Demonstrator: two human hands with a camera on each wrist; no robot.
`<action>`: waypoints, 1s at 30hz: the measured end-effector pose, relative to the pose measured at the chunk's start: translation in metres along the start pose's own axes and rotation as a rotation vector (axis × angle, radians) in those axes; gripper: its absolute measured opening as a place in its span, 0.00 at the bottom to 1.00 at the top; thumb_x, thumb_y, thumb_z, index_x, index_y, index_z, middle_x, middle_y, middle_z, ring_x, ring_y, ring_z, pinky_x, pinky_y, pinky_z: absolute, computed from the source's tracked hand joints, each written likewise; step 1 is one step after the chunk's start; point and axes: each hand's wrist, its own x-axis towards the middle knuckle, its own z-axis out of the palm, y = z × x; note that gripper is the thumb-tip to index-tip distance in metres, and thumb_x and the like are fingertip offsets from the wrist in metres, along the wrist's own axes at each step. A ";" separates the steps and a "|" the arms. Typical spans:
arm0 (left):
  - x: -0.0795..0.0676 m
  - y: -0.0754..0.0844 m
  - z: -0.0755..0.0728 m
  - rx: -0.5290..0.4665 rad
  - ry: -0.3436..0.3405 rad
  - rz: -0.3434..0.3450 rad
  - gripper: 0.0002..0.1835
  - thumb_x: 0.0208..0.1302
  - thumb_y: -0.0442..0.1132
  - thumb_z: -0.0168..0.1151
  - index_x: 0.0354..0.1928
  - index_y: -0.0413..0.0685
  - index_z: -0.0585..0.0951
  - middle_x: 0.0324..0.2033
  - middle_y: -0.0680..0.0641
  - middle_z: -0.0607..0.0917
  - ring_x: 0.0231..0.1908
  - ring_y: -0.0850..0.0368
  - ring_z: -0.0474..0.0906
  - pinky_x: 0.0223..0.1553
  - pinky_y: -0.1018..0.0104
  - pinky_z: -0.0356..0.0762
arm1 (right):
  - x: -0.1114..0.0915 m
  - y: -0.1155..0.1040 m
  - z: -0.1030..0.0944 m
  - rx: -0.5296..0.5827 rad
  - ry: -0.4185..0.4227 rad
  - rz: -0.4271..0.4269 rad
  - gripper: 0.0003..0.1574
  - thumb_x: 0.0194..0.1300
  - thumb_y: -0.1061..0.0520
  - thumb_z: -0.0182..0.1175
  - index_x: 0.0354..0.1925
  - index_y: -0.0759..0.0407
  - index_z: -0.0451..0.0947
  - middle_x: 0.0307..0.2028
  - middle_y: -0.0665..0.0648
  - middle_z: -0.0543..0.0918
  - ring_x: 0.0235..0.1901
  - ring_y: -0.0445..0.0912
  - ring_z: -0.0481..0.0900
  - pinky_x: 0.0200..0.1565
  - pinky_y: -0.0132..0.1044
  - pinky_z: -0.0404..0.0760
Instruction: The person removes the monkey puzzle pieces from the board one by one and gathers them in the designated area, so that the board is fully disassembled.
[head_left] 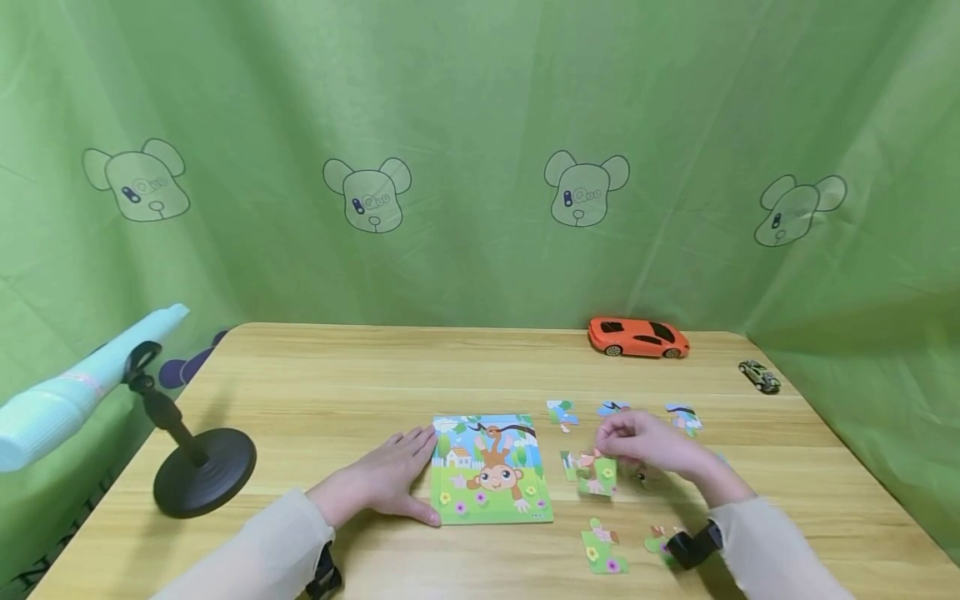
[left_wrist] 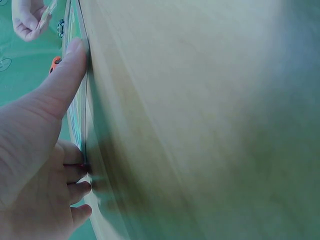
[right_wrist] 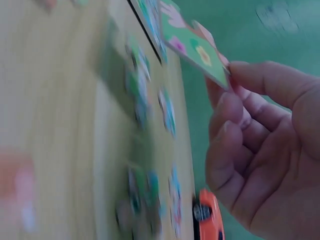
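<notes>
Between my right thumb and index finger, my right hand (head_left: 654,442) pinches a jigsaw puzzle piece (head_left: 602,477), raised above the table in the right wrist view. It is green with a yellow flower, a pink flower and part of a pale hand (right_wrist: 174,16). My left hand (head_left: 393,477) lies against the left side of a square monkey picture board (head_left: 491,496), fingers extended and thumb at its lower left corner. Other loose pieces lie right of the board: a sky-blue one (head_left: 558,412), a branch one (head_left: 684,417) and a flowered one (head_left: 602,552).
An orange toy car (head_left: 637,337) stands at the table's back edge, with a small dark toy car (head_left: 760,377) to its right. At the left, a black round-based stand (head_left: 204,471) supports a light blue roll (head_left: 93,379). Green printed cloth hangs behind the wooden table (head_left: 360,358).
</notes>
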 end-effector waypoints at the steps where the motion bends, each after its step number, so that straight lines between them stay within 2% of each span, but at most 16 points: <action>1: 0.000 0.000 0.000 0.000 0.001 0.001 0.61 0.44 0.71 0.59 0.68 0.33 0.52 0.68 0.36 0.50 0.67 0.42 0.47 0.65 0.50 0.45 | -0.005 0.003 -0.005 -0.008 0.006 0.011 0.10 0.65 0.59 0.55 0.34 0.68 0.75 0.22 0.57 0.73 0.19 0.43 0.69 0.21 0.35 0.74; 4: 0.000 0.000 0.000 -0.002 0.000 0.001 0.61 0.44 0.71 0.59 0.68 0.33 0.52 0.68 0.37 0.50 0.67 0.42 0.46 0.65 0.50 0.45 | -0.019 0.015 -0.020 -0.006 0.000 0.018 0.10 0.65 0.59 0.55 0.34 0.68 0.75 0.23 0.56 0.74 0.19 0.42 0.70 0.21 0.35 0.75; 9: 0.000 0.001 0.000 0.002 0.002 0.003 0.61 0.44 0.71 0.59 0.68 0.33 0.52 0.68 0.36 0.50 0.67 0.42 0.47 0.65 0.50 0.45 | -0.043 0.038 -0.044 0.000 -0.034 0.040 0.10 0.67 0.59 0.53 0.34 0.67 0.74 0.20 0.52 0.72 0.17 0.39 0.67 0.18 0.34 0.72; 15: -0.001 0.000 0.000 0.001 0.001 0.003 0.61 0.43 0.71 0.59 0.68 0.32 0.52 0.68 0.36 0.50 0.67 0.42 0.46 0.65 0.50 0.45 | -0.075 0.063 -0.068 0.064 -0.109 0.075 0.11 0.69 0.62 0.48 0.35 0.68 0.74 0.19 0.54 0.71 0.16 0.46 0.65 0.20 0.39 0.72; 21: -0.001 -0.001 0.000 -0.005 -0.005 0.001 0.61 0.44 0.71 0.59 0.68 0.33 0.52 0.68 0.37 0.50 0.67 0.42 0.46 0.65 0.50 0.45 | -0.098 0.084 -0.078 0.106 -0.179 0.147 0.12 0.70 0.62 0.47 0.34 0.67 0.75 0.21 0.46 0.73 0.18 0.35 0.69 0.17 0.31 0.71; 24: 0.000 -0.001 0.000 -0.008 -0.004 0.000 0.61 0.44 0.71 0.58 0.68 0.33 0.52 0.68 0.37 0.50 0.67 0.42 0.46 0.65 0.50 0.45 | -0.106 0.091 -0.080 0.147 -0.214 0.153 0.13 0.69 0.63 0.46 0.33 0.70 0.73 0.21 0.44 0.73 0.18 0.34 0.69 0.16 0.28 0.69; 26: 0.000 0.000 0.000 -0.010 -0.003 0.001 0.61 0.44 0.71 0.59 0.68 0.33 0.52 0.68 0.37 0.50 0.67 0.42 0.46 0.65 0.50 0.45 | -0.109 0.094 -0.082 0.178 -0.232 0.150 0.13 0.69 0.64 0.46 0.33 0.72 0.73 0.21 0.45 0.74 0.18 0.34 0.68 0.14 0.28 0.67; 30: 0.000 0.001 -0.001 -0.012 -0.005 -0.001 0.60 0.44 0.71 0.59 0.68 0.33 0.52 0.68 0.37 0.50 0.67 0.42 0.46 0.65 0.50 0.45 | -0.113 0.101 -0.082 0.234 -0.261 0.145 0.13 0.69 0.65 0.45 0.32 0.75 0.72 0.17 0.53 0.70 0.18 0.35 0.66 0.10 0.34 0.58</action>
